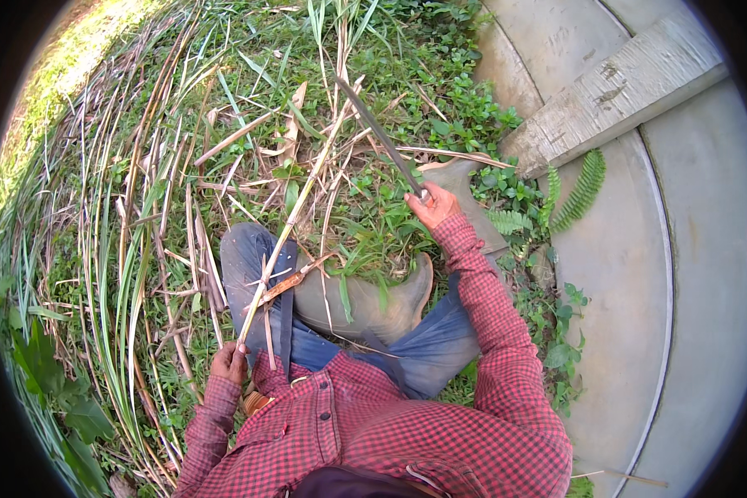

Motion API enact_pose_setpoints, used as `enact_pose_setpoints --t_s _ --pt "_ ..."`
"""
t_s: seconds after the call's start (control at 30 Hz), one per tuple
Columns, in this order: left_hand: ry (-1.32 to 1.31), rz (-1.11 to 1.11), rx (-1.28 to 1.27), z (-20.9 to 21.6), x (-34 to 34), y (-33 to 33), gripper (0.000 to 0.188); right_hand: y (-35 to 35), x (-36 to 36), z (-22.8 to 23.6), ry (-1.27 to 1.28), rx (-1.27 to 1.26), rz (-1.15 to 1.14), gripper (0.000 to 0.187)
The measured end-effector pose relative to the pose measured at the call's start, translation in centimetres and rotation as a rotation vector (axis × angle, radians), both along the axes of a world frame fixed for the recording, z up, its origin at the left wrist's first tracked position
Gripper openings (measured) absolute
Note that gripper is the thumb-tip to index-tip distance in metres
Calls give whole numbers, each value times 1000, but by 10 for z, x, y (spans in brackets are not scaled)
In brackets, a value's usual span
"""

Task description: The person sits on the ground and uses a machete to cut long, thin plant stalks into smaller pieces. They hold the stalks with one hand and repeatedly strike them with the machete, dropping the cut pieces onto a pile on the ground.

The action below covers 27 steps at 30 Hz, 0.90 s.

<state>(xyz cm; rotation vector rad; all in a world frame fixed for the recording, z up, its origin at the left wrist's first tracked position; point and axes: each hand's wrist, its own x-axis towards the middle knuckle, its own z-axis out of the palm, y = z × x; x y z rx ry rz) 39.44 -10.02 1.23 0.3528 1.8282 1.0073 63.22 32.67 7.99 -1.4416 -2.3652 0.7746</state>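
Note:
My left hand [230, 363] is closed round the near end of a long, pale plant stalk [299, 207], beside my left hip. The stalk slants up over my bent left knee [245, 249] and out over the ground, toward long green leaves [340, 33] at the far side. In my right hand [434, 205], whose fingers are wrapped round the grip, is a machete [379, 133]. Its dark, narrow blade points up and to the left, its tip near the stalk. An orange-brown stick-like piece [286, 285] lies across my left leg, by the stalk.
Cut stalks and long grass [133, 224] lie thickly along the left. Dry leaf scraps [290, 124] litter the ground ahead. My rubber boots [365, 303] rest on the weeds. To the right are a curved concrete surface [614, 315], a weathered board [614, 95] and fern fronds [585, 191].

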Motion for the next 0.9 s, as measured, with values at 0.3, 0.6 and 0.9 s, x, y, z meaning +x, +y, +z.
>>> enact_pose_setpoints --t_s 0.3,0.6,0.9 --pt "634 -13 -13 -7 1 29 35 -101 -19 -26 -312 -26 614 39" --pt "-127 82 156 -15 -20 33 41 -74 -55 9 -326 311 935 37" --pt "-655 14 186 23 -14 49 43 20 -91 48 -413 253 164 39"
